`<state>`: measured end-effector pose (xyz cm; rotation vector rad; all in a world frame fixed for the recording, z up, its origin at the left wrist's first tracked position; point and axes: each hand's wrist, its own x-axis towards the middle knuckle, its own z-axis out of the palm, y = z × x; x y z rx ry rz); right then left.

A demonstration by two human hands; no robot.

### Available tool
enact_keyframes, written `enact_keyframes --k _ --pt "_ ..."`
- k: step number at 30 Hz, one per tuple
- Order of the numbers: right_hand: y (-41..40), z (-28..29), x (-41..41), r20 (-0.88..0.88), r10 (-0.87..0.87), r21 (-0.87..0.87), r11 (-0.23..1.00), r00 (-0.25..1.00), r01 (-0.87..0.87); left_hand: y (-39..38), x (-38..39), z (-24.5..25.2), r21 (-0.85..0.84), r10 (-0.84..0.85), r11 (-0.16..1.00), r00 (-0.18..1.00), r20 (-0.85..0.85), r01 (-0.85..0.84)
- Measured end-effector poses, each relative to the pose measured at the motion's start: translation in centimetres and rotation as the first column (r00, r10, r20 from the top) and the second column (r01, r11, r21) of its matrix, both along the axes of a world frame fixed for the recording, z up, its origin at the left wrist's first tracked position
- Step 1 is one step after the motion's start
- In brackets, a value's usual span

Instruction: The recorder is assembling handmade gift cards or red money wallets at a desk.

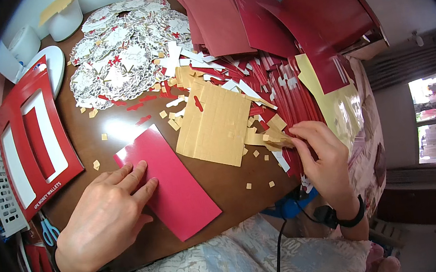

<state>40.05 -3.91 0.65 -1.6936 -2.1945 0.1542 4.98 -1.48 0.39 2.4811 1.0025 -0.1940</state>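
Observation:
My left hand (110,211) lies with spread fingertips pressed on a glossy pinkish-red paper rectangle (185,203), which lies aslant on the brown table (223,187). To the right, my right hand (319,153) pinches a crumpled strip of yellowish backing paper (276,140) between thumb and fingers. Between the hands lies a sheet of yellowish adhesive squares (216,124), with a small red hang-tab cutout on it. Small loose yellowish squares (248,186) are scattered around this sheet and near the table's front edge.
A heap of printed wreath-pattern cutouts (114,63) covers the back left. Red paper sleeves (218,20) and red strips (293,96) pile up at the back right. A red window-cut card package (58,129) and light-blue scissors (48,231) are at the left. A cable (279,249) hangs in front.

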Motion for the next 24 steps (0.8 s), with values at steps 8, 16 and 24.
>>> enact_keyframes --k 8,16,24 --pt "1.5 -4.1 -2.2 0.068 0.063 -0.091 0.994 0.996 -0.057 0.1 0.1 0.1 0.017 -0.006 1.0 1.0 0.008 0.006" --pt "3.6 -3.7 -2.1 -0.112 -0.046 -0.153 0.988 0.993 0.028 0.2 0.0 0.1 0.029 -0.007 1.0 0.999 0.051 0.005" --pt "2.8 -2.4 -4.1 -0.569 -0.128 -0.139 0.989 0.812 0.058 2.3 -0.2 0.3 -0.06 0.137 0.99 0.96 0.243 -0.126"
